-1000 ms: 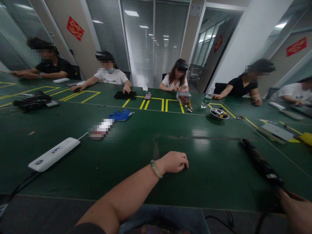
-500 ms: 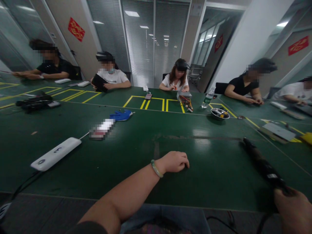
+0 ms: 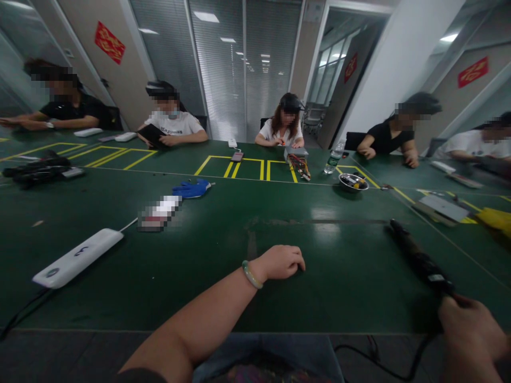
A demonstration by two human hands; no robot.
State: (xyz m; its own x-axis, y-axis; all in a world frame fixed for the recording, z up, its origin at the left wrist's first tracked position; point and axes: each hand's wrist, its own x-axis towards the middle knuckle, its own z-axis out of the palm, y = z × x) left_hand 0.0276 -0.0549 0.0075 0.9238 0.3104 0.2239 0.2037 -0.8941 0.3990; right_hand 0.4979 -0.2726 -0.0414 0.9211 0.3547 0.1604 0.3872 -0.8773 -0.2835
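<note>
My left hand (image 3: 282, 261) lies on the green table (image 3: 223, 298) with its fingers curled under and nothing showing in them. A pale green bangle (image 3: 251, 275) circles that wrist. At the right, my right hand (image 3: 469, 330) is closed around the near end of a long, black, stick-shaped tool (image 3: 417, 252). The tool slants away over the table, and a black cord (image 3: 425, 351) hangs below the hand. Its exact kind cannot be made out. The right fingers are partly hidden and slightly blurred.
Left on the table are a white power bank (image 3: 80, 258), a phone (image 3: 159, 213) and a blue glove (image 3: 192, 188). Farther off stand a metal bowl (image 3: 353, 183), a water bottle (image 3: 334, 158) and a grey box with wires (image 3: 296, 154). Several people sit opposite.
The view has turned slightly right, so most things sit farther left. My right hand shows more fully, still on the black tool. A person at the far right has spread their hands apart.
</note>
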